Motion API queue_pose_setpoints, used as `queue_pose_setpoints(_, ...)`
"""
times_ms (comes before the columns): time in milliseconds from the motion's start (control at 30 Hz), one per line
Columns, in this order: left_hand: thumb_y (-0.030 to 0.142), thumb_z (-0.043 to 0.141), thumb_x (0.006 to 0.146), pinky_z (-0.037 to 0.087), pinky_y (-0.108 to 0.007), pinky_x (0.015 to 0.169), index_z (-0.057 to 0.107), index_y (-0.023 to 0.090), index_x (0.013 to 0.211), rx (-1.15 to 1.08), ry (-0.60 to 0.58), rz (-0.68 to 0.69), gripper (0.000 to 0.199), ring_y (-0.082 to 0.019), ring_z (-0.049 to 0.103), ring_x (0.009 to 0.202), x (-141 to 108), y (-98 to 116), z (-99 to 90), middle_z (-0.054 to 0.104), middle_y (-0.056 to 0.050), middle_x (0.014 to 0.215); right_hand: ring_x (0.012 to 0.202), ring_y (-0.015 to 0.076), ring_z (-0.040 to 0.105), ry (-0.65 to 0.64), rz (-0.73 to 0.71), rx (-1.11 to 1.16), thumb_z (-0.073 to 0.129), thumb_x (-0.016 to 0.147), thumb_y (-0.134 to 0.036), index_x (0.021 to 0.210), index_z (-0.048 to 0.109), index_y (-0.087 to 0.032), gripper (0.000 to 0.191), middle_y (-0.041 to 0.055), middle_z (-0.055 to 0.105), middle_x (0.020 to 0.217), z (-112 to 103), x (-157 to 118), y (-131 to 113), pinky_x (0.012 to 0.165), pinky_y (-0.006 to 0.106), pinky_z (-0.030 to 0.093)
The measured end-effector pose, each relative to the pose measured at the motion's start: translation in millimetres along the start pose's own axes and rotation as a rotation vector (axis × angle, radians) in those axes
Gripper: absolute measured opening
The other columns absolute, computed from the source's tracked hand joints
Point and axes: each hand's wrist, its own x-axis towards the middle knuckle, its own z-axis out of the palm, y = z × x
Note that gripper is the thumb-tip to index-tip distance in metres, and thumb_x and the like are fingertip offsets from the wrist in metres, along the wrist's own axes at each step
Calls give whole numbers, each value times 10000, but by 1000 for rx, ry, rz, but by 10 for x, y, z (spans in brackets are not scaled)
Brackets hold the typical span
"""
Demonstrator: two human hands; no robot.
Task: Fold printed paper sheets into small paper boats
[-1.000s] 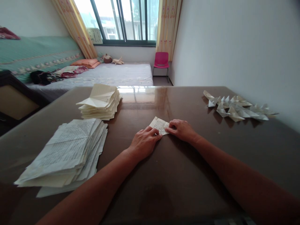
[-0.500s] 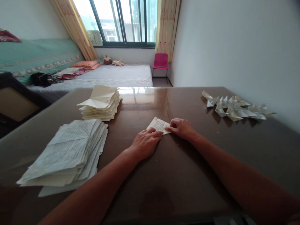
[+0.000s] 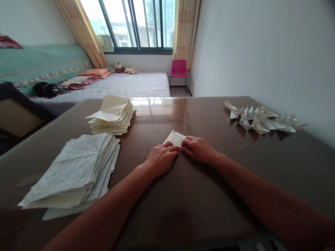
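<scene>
A small folded sheet of paper [image 3: 176,138] covered in writing lies on the glossy brown table [image 3: 167,195], between my hands. My left hand [image 3: 162,157] is closed on its left and near edge, fingers pressing it down. My right hand [image 3: 199,149] covers the paper's right side, its fingertips gripping the near right edge close to the left fingertips. Both hands hide the paper's lower corners. Part of its upper face, with the far corner, stays visible.
A stack of written sheets [image 3: 75,164] lies at the left, with a stack of cream folded paper [image 3: 111,115] behind it. Several folded paper shapes [image 3: 259,120] sit at the back right by the wall. Beyond the table are a bed [image 3: 136,83] and a pink chair [image 3: 179,68].
My right hand has slid left across the paper and now covers its right part, close against my left fingertips. My left hand has stayed nearly in place.
</scene>
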Motion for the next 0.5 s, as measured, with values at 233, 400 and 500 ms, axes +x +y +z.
queue_pose_setpoints(233,225,430,927,497,-300,820,679,271,1063,-13,5,-11,288,-179,554,1071,6,-13,13,658,58,1213,702,124,545,-129,120,143,543,881,-306,843,594,-193,130,14,634,837,-27,8,301,610,222,341)
queue_pose_setpoints(400,241,415,939,501,-302,799,677,272,1079,-10,6,-16,298,-182,555,1073,8,-7,11,658,60,1213,770,137,569,-89,122,69,517,896,-270,926,644,-210,143,26,648,923,-135,-28,238,647,231,364)
queue_pose_setpoints(500,240,415,941,498,-302,794,676,277,1084,-10,10,-21,300,-182,559,1071,5,-9,18,659,63,1210,922,161,574,-61,-23,6,452,942,-281,1030,666,-242,235,43,644,1023,-176,-38,38,728,245,384)
